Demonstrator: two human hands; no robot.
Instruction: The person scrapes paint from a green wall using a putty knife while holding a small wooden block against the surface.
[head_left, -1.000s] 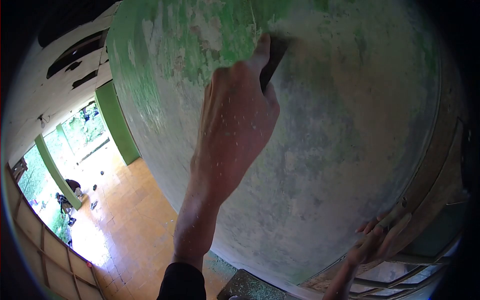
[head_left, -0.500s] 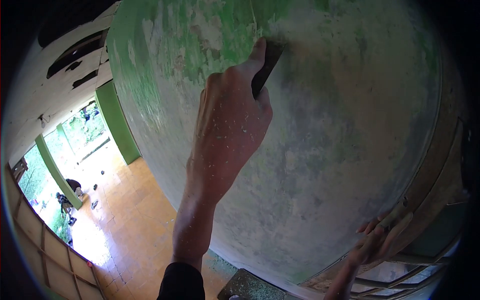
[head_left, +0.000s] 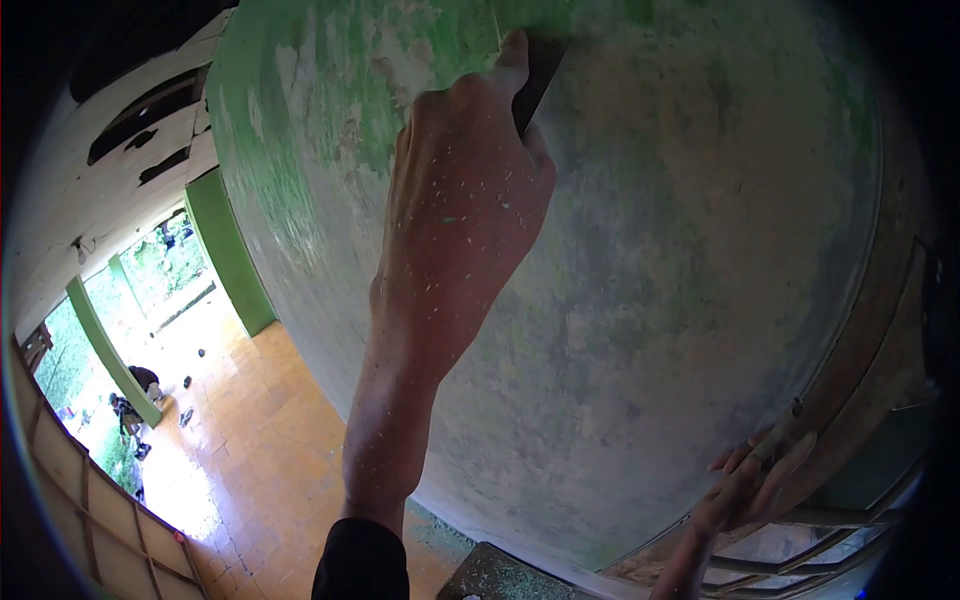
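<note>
My left hand [head_left: 465, 180], dusted with pale paint flakes, grips a dark flat scraper [head_left: 540, 75] against the upper part of the wall [head_left: 640, 300]. Peeling green paint shows left of the blade, and mottled grey surface lies to its right. Low at the right, my right hand [head_left: 745, 485] rests by the wooden frame at the wall's edge, fingers apart, with nothing visible in it.
A dark board [head_left: 510, 575] strewn with flakes lies at the wall's foot. Orange floor tiles [head_left: 270, 430] stretch left past a green pillar [head_left: 228, 250]. Far off, people [head_left: 135, 405] are near an opening. A window grille [head_left: 800, 560] is at lower right.
My left hand and the scraper have moved a little higher up the wall. My right hand has shifted only slightly.
</note>
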